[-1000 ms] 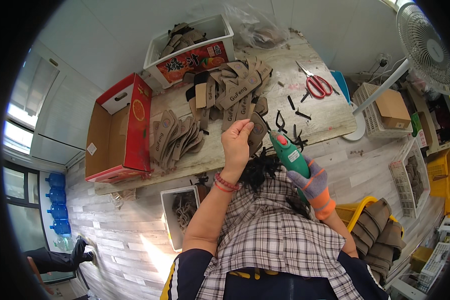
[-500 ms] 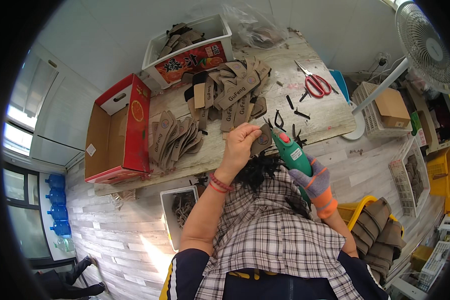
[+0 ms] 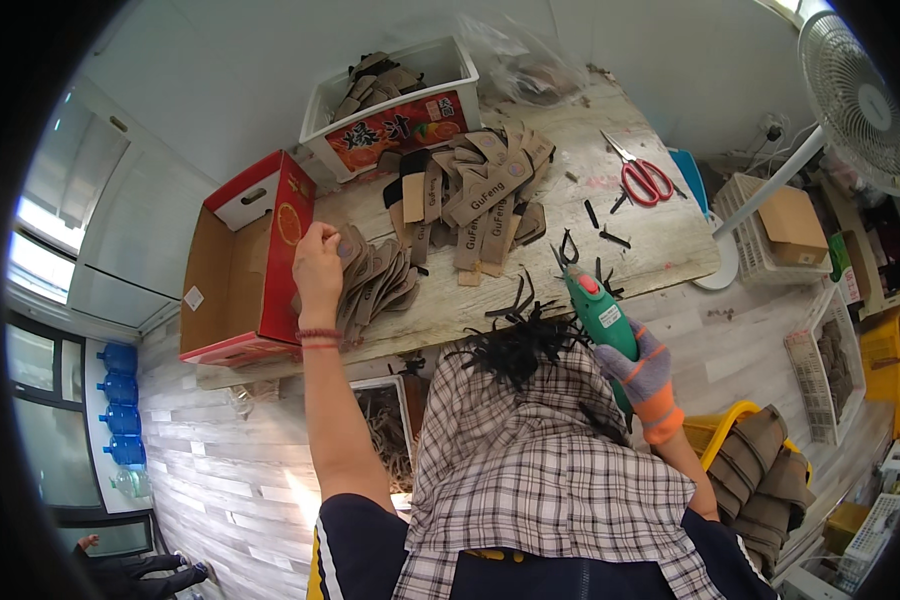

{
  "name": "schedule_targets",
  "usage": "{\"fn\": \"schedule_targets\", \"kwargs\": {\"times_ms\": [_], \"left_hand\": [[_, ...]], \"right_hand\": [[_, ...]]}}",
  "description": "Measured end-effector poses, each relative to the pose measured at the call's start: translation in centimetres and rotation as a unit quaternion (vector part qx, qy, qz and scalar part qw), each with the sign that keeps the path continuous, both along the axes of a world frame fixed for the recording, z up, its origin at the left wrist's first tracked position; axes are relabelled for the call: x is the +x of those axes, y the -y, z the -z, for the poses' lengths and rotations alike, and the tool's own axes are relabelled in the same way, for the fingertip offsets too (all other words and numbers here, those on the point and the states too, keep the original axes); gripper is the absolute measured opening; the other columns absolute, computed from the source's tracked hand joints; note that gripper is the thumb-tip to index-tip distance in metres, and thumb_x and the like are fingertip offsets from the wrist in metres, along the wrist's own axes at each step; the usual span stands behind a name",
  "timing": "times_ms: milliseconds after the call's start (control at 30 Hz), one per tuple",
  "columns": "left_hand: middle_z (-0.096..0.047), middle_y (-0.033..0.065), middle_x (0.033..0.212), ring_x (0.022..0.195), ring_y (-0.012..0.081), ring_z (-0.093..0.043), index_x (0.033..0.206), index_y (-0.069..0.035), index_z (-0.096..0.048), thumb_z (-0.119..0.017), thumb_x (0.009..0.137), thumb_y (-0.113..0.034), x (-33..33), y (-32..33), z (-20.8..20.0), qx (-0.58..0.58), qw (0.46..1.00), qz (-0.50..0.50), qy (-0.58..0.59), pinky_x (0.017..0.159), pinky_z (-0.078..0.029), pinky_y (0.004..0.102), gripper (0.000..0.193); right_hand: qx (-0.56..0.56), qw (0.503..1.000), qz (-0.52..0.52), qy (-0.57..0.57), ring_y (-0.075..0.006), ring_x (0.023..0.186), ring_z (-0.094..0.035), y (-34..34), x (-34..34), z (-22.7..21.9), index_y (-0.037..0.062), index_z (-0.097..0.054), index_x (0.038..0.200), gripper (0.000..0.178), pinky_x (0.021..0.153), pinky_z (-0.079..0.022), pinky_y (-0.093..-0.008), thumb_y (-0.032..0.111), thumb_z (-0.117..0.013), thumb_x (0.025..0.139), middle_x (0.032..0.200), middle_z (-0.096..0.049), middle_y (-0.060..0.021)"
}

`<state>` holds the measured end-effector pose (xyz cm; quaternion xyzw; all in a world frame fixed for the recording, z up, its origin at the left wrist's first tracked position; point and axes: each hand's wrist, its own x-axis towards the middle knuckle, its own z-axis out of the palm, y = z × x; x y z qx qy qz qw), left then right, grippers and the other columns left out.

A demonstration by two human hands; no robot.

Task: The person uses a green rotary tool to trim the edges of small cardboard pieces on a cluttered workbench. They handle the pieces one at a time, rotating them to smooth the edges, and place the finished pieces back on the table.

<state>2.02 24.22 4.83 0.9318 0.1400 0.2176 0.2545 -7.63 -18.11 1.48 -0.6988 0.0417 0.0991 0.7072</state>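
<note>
My left hand, bare with a beaded bracelet, is at the left end of a row of brown felt pieces beside the red box. Its fingers are closed on a brown felt piece, mostly hidden by the hand. My right hand, in a grey and orange glove, grips green electric scissors with a red button. Their metal tip points up and left over the table's front edge. Black strip scraps lie heaped on the checked apron over my lap.
A larger pile of printed felt pieces covers the table's middle. Behind it stands a white bin; at left, an open red carton. Red-handled scissors and black scraps lie right. A fan and yellow basket stand right.
My left hand has moved from the scissors' tip leftward to the row by the red carton, taking a felt piece along. The right hand still holds the electric scissors in nearly the same place.
</note>
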Motion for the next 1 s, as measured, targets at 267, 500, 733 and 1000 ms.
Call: {"fn": "schedule_targets", "kwargs": {"times_ms": [267,500,733,1000], "left_hand": [[-0.050,0.0073,0.093,0.095,0.0264,-0.047,0.090,-0.008,-0.061,-0.062,0.078,-0.018,6.3,10.5,0.4,0.249,0.943,0.094,0.199,0.082,-0.035,0.0408,0.016],[-0.054,0.0066,0.098,0.098,0.0249,-0.046,0.091,-0.006,-0.063,-0.068,0.075,-0.018,13.3,19.9,5.7,0.196,0.940,0.194,0.201,0.084,-0.035,0.0404,0.020],[-0.057,0.0021,0.085,0.076,0.0147,-0.053,0.089,-0.003,-0.060,-0.064,0.081,-0.004,6.9,22.1,2.0,-0.337,0.899,0.163,0.228,0.071,-0.041,0.0258,0.008],[-0.064,0.0033,0.085,0.073,0.0089,-0.058,0.087,-0.004,-0.058,-0.060,0.088,-0.004,1.3,23.0,4.1,-0.716,0.663,0.150,0.160,0.069,-0.046,0.0212,0.002]], "right_hand": [[0.012,1.000,0.027,0.007,-0.0052,0.067,-0.052,0.0,0.1,0.5,-0.0023,-0.055,0.115,0.044,0.059,-0.044,-0.0203,0.013,-0.074,0.078,0.085,-0.062,-0.0011],[-0.033,0.998,0.045,0.028,-0.0051,0.065,-0.052,0.7,0.6,1.4,-0.0028,-0.056,0.113,0.043,0.057,-0.044,-0.0211,0.014,-0.075,0.078,0.082,-0.062,-0.0013],[-0.007,0.997,0.060,0.043,-0.0064,0.072,-0.055,-0.2,1.0,1.0,-0.0033,-0.056,0.115,0.046,0.062,-0.047,-0.0214,0.014,-0.076,0.078,0.088,-0.064,-0.0034],[0.019,0.998,0.049,0.029,-0.0068,0.075,-0.056,-1.5,0.4,1.3,-0.0028,-0.056,0.116,0.047,0.065,-0.047,-0.0207,0.013,-0.077,0.077,0.090,-0.064,-0.0037]]}}
